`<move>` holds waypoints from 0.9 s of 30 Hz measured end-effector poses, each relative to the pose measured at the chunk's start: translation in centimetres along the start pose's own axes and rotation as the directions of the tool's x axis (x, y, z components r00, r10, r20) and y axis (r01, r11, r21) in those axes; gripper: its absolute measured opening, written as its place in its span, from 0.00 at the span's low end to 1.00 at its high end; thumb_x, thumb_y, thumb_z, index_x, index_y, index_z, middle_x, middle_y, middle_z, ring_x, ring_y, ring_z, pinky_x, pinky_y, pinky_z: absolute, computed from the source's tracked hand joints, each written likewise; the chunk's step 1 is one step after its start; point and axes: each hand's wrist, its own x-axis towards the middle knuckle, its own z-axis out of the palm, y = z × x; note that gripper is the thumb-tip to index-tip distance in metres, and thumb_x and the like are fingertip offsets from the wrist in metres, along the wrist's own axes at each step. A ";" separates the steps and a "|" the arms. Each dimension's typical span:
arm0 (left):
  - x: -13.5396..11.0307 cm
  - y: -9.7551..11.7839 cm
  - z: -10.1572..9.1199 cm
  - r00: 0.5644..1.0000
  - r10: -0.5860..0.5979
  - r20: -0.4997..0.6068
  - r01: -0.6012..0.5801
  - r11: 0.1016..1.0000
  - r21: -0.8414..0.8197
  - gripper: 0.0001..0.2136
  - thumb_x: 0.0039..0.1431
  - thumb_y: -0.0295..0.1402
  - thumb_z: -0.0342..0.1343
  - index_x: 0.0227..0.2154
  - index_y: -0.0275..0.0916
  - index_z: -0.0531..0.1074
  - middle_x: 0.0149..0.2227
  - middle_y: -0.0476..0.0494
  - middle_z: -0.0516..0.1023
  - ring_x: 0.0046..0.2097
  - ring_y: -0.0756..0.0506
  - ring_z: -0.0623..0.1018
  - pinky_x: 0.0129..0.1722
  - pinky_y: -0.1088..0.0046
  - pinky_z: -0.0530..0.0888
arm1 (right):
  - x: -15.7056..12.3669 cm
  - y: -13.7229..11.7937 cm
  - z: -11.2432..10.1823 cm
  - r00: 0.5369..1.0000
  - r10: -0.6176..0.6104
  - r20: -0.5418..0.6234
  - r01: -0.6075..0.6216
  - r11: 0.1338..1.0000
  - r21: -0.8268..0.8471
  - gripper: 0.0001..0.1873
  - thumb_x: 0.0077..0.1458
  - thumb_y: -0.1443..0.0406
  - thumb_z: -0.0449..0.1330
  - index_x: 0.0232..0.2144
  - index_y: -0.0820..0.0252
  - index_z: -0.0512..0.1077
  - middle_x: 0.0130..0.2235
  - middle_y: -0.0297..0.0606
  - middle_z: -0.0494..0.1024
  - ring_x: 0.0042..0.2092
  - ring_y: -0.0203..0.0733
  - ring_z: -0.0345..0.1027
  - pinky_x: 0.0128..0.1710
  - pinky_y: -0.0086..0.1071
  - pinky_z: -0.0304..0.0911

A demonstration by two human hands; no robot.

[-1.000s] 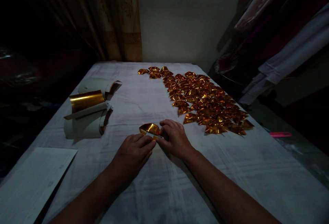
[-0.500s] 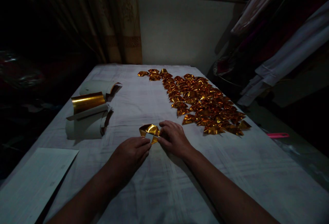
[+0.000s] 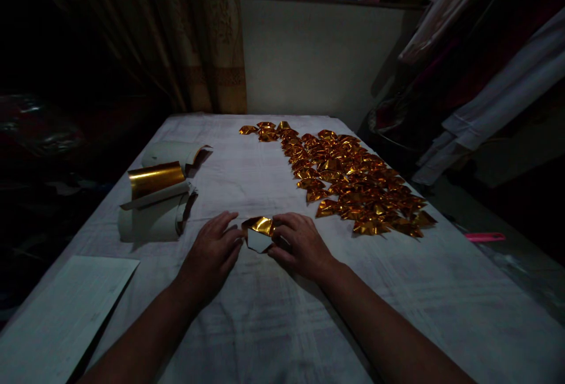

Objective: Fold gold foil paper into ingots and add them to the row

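Note:
A partly folded piece of gold foil paper point(image 3: 261, 232) sits between my hands near the middle of the table, its pale inner side showing toward me. My left hand point(image 3: 214, 253) has its fingers bent round the left end of the piece. My right hand point(image 3: 302, 243) pinches the right end between thumb and fingers. The fingertips partly cover both ends. Many finished-looking gold foil ingots point(image 3: 353, 184), folded with pointed ends, lie in a spread beyond my right hand.
Curled stacks of paper point(image 3: 152, 219), one with a gold foil face point(image 3: 156, 179), lie at the left. A flat pale sheet point(image 3: 66, 313) is at the near left. A curtain point(image 3: 212, 37) hangs behind; clothes point(image 3: 498, 84) hang at the right. A pink object point(image 3: 485, 237) lies beyond the table's right edge.
My left hand has shifted left and up, from the near edge of the foil paper to its left end. The pale inner side now faces me more fully. My right hand stays at the right end.

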 end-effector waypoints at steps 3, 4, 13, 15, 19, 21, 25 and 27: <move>-0.1 -0.6 0.5 0.997 0.002 0.075 -0.003 1.000 0.013 0.10 0.67 0.30 0.49 0.46 0.41 0.73 0.62 0.35 0.70 0.64 0.34 0.67 0.61 0.42 0.65 | 0.0 -0.2 0.0 1.000 -0.031 0.000 0.031 0.999 -0.022 0.14 0.53 0.64 0.68 0.41 0.55 0.71 0.51 0.44 0.77 0.51 0.52 0.69 0.48 0.45 0.62; -0.2 -0.7 0.6 0.995 0.001 0.103 -0.001 1.000 0.007 0.11 0.68 0.30 0.48 0.47 0.42 0.73 0.61 0.36 0.71 0.64 0.34 0.67 0.61 0.41 0.64 | 0.0 -0.3 0.0 1.000 -0.031 -0.004 0.031 0.999 -0.033 0.14 0.54 0.64 0.67 0.43 0.56 0.70 0.50 0.45 0.77 0.50 0.52 0.69 0.48 0.45 0.63; 0.1 -0.2 0.4 0.989 -0.008 0.145 0.015 0.999 -0.043 0.11 0.68 0.30 0.47 0.49 0.43 0.71 0.55 0.42 0.76 0.59 0.41 0.72 0.63 0.45 0.61 | -0.1 -0.2 -0.3 0.998 -0.059 0.023 0.062 0.984 -0.167 0.01 0.56 0.65 0.63 0.32 0.55 0.73 0.39 0.41 0.78 0.40 0.46 0.69 0.37 0.38 0.62; 0.2 -0.2 0.3 0.990 -0.005 0.143 0.012 0.999 -0.049 0.12 0.67 0.29 0.47 0.49 0.43 0.71 0.55 0.42 0.76 0.59 0.41 0.72 0.63 0.46 0.61 | -0.1 -0.1 -0.3 0.996 -0.080 0.028 0.083 0.989 -0.125 0.02 0.55 0.66 0.63 0.32 0.54 0.74 0.43 0.40 0.79 0.43 0.47 0.70 0.40 0.38 0.62; 0.1 -0.3 0.5 0.987 -0.013 0.157 0.020 0.999 -0.044 0.11 0.67 0.29 0.46 0.47 0.42 0.71 0.60 0.40 0.73 0.63 0.39 0.68 0.63 0.45 0.62 | -0.1 0.1 -0.1 0.995 -0.094 0.014 0.094 0.995 -0.038 0.04 0.57 0.68 0.62 0.35 0.53 0.75 0.47 0.40 0.78 0.48 0.46 0.70 0.45 0.40 0.63; 0.0 -0.3 0.5 0.984 -0.029 0.174 0.038 0.998 -0.048 0.11 0.67 0.29 0.46 0.47 0.42 0.71 0.60 0.40 0.72 0.64 0.38 0.67 0.63 0.44 0.61 | -0.2 0.2 0.1 0.996 -0.086 0.009 0.086 0.996 -0.019 0.06 0.58 0.68 0.61 0.38 0.54 0.75 0.47 0.41 0.78 0.48 0.47 0.70 0.45 0.40 0.64; 0.3 -0.3 0.4 0.984 -0.020 0.176 0.037 0.995 -0.090 0.14 0.67 0.28 0.46 0.53 0.43 0.68 0.58 0.41 0.73 0.61 0.40 0.69 0.63 0.45 0.59 | -0.2 0.3 0.3 0.998 -0.063 -0.007 0.063 0.998 -0.024 0.10 0.58 0.68 0.61 0.42 0.53 0.76 0.50 0.43 0.77 0.50 0.48 0.69 0.47 0.43 0.65; 0.5 -0.4 0.3 0.981 -0.005 0.192 0.028 0.993 -0.117 0.15 0.67 0.28 0.46 0.53 0.43 0.67 0.56 0.41 0.74 0.59 0.42 0.71 0.63 0.47 0.60 | -0.2 0.3 0.3 0.998 -0.051 -0.022 0.050 0.998 -0.042 0.08 0.57 0.67 0.61 0.40 0.53 0.77 0.52 0.44 0.76 0.51 0.50 0.68 0.49 0.45 0.65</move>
